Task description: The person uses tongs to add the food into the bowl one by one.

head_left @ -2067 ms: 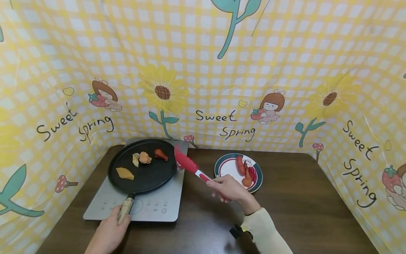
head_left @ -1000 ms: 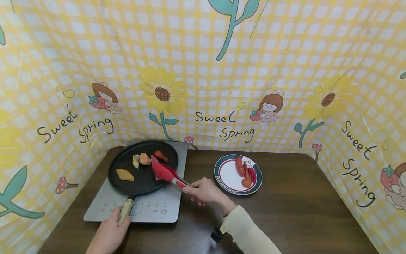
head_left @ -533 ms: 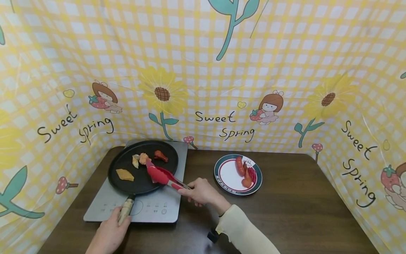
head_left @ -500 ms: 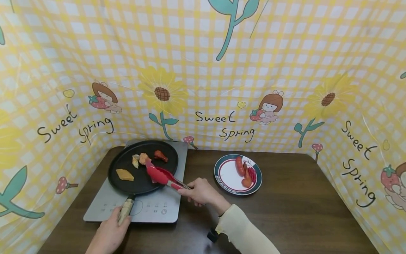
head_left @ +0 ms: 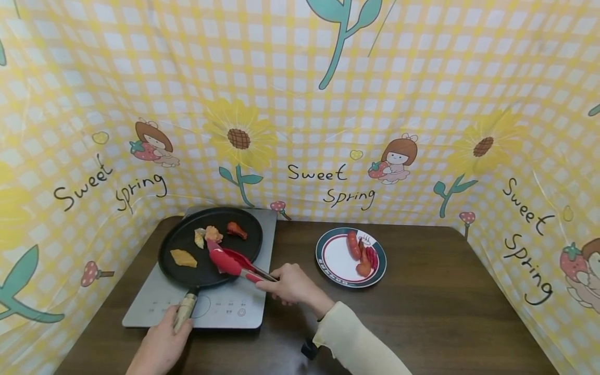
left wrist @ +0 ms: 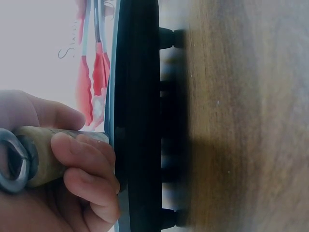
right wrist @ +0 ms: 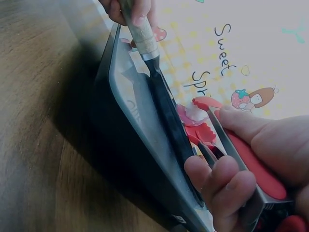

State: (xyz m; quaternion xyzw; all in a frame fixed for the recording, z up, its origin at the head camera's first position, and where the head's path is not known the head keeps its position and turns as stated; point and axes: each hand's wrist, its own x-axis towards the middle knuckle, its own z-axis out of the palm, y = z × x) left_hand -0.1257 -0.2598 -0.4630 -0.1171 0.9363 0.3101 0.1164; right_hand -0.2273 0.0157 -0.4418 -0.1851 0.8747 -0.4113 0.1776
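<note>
My left hand grips the pale handle of a round black frying pan. My right hand holds a pair of red-tipped tongs, reaching over the pan's right half. Their heads overlap the lower edge of a crumbly fried piece in the head view. A pinkish-white piece shows by the tong heads in the right wrist view; I cannot tell its kind. Also in the pan are a reddish drumstick, a pale yellowish piece and a flat golden piece.
A flat silver cooktop with touch marks sits under the pan on the dark wooden table. To the right, a green-rimmed plate bears a sausage and other toy-like food. Yellow checked cloth encloses the back and sides.
My right hand has carried the tongs leftward, from the pan's right rim past the drumstick to the crumbly piece. My left hand stays on the handle.
</note>
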